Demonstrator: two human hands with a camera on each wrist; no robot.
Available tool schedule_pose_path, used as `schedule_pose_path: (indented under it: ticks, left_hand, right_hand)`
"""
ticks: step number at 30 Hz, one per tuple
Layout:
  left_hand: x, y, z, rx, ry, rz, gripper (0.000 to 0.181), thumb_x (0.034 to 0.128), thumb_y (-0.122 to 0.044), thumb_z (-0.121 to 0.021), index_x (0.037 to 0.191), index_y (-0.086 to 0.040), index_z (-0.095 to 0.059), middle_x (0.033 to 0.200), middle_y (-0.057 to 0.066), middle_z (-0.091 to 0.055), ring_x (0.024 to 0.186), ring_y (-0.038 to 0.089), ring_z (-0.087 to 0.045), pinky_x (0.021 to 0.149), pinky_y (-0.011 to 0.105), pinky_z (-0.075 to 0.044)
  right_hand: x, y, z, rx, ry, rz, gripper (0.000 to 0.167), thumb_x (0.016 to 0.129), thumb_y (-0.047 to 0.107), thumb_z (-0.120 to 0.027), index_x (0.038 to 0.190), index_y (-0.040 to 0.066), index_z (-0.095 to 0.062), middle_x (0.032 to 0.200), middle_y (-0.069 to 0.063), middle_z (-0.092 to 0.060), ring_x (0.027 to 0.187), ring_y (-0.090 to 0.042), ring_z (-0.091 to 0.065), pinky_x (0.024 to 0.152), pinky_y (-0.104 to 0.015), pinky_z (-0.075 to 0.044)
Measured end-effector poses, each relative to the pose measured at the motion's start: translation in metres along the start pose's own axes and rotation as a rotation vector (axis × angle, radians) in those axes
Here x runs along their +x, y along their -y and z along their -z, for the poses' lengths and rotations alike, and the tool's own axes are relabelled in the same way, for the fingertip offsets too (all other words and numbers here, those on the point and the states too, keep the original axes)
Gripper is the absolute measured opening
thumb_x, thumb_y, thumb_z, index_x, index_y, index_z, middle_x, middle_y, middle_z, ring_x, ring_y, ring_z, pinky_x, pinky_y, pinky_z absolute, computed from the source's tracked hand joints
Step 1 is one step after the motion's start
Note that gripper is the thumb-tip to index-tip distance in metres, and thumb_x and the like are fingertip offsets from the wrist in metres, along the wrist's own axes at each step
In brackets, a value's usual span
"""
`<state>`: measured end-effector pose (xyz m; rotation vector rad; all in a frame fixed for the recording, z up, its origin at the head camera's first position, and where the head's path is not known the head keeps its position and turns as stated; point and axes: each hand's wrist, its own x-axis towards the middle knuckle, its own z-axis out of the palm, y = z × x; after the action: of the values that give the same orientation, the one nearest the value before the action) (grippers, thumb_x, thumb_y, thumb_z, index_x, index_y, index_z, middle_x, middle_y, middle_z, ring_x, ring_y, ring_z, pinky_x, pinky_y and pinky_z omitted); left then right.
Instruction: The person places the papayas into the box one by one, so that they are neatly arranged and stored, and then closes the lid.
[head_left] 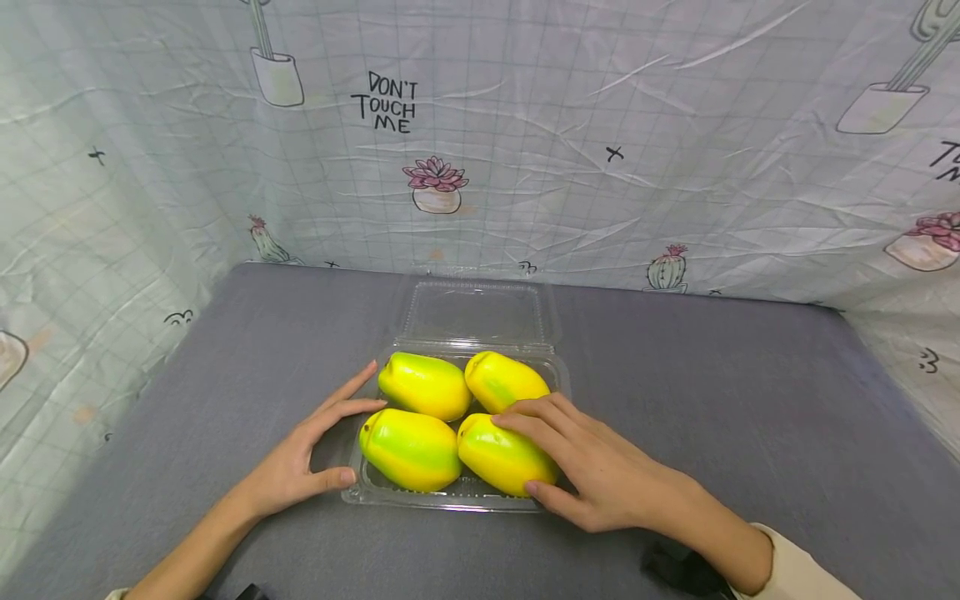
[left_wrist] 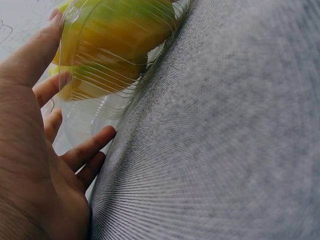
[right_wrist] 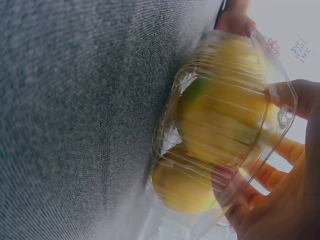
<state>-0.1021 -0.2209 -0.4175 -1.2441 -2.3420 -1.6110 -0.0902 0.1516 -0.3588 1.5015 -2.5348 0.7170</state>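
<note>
A clear plastic clamshell container (head_left: pixel 480 503) lies on the grey surface with its lid (head_left: pixel 476 312) folded back. Yellow-green mangoes fill it in two rows: back left (head_left: pixel 423 385), back right (head_left: pixel 504 381), front left (head_left: pixel 411 450) and front right (head_left: pixel 504 454). My right hand (head_left: pixel 600 462) holds the front-right mango, thumb on its near side and fingers over its top. At the container's left side is my left hand (head_left: pixel 288 467), fingers spread and thumb by the rim. The left wrist view shows its fingers (left_wrist: pixel 92 147) along the clear wall.
Grey cloth (head_left: pixel 712 375) covers the work surface. Behind and at both sides hangs a printed curtain (head_left: pixel 540 167) with plant drawings. A dark object (head_left: pixel 678 567) shows under the right wrist.
</note>
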Motion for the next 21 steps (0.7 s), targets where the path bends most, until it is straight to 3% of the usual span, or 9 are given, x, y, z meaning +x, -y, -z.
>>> schedule_pose_path:
  ticks: [17,21]
  left_hand:
    - [0.0011,-0.0014,0.0005,0.007,-0.001,-0.008,0.067,0.0855,-0.032,-0.072,0.139,-0.002,-0.045,0.155,0.024,-0.014,0.143,0.037,-0.012,0.111,0.023,-0.014]
    - [0.0026,-0.0051,0.0044,0.014,-0.016,-0.029,0.07,0.0839,-0.027,-0.074,0.139,0.002,-0.043,0.154,0.024,-0.017,0.14,0.034,-0.024,0.108,0.025,-0.024]
  right_hand:
    - [0.0003,0.0001,0.0038,-0.015,0.024,0.002,0.065,0.089,0.029,-0.064,0.146,0.019,-0.034,0.141,0.007,-0.037,0.118,-0.01,-0.039,0.089,-0.033,-0.045]
    - [0.0004,0.0012,0.0082,-0.025,0.032,-0.001,0.065,0.09,0.031,-0.064,0.146,0.018,-0.034,0.143,0.006,-0.037,0.12,-0.011,-0.039,0.091,-0.034,-0.045]
